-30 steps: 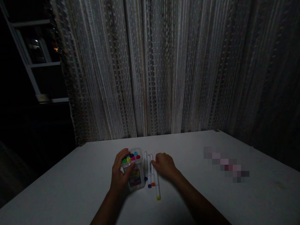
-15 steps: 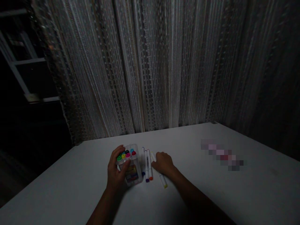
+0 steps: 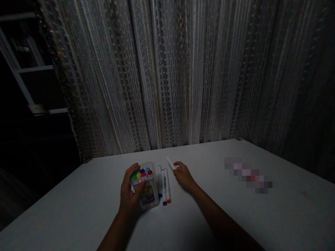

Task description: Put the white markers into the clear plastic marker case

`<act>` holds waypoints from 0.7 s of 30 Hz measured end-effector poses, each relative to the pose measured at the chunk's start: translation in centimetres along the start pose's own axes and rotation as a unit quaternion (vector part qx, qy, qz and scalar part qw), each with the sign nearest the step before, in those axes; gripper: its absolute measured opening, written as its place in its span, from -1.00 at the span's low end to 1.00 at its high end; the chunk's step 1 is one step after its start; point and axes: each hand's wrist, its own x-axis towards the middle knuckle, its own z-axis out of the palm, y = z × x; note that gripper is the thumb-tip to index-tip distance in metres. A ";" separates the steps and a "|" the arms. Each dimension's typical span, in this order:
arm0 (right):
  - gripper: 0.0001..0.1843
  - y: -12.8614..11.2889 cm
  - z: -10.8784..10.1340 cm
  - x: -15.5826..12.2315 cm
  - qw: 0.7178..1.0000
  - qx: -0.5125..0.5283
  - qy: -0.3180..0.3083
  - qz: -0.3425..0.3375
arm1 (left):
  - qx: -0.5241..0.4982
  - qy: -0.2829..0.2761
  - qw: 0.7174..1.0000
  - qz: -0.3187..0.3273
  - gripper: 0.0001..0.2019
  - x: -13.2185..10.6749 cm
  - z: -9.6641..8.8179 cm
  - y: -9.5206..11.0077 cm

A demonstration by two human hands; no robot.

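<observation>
My left hand (image 3: 130, 190) is wrapped round a clear plastic marker case (image 3: 150, 193) standing on the table. Coloured caps of several markers, green, yellow, pink, red, blue and black, show at its top. In my right hand (image 3: 184, 177) is a white marker (image 3: 170, 162) with a yellowish tip, pinched between the fingers and pointing up and to the left; its other end is hidden by the hand. Between the hands lie a purple-ended marker (image 3: 164, 188), an orange-ended marker (image 3: 168, 186) and a blue-ended marker (image 3: 160, 179), the last close against the case.
The white table (image 3: 222, 216) reaches back to a patterned grey curtain (image 3: 167, 76). A blurred-out pinkish object (image 3: 248, 174) lies on the right side. A dark window (image 3: 39, 87) stands at the far left.
My right hand has picked up the yellow-ended marker, which was lying on the table beside the others. My left hand keeps its hold on the case.
</observation>
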 end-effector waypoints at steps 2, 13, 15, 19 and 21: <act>-0.66 -0.4 0.0 -0.1 0.995 0.091 -0.020 0.036 | -0.001 0.000 1.000 0.001 -0.62 0.1 0.0 0.1; -0.72 -2.2 -1.2 -0.7 0.975 0.220 -0.009 0.014 | -0.016 -0.024 0.999 -0.017 -0.54 0.4 0.1 0.2; -0.71 -2.4 -1.4 -0.7 0.978 0.210 0.006 0.008 | -0.026 -0.042 0.999 -0.003 -0.53 1.5 -0.5 0.2; -0.68 -3.8 -1.8 -1.0 0.971 0.238 0.032 -0.014 | -0.074 -0.047 0.996 0.004 -0.60 4.6 -1.6 0.4; -0.68 -5.0 -2.3 -1.2 0.962 0.266 0.042 -0.037 | -0.106 -0.047 0.993 -0.018 -0.62 5.5 -1.6 0.2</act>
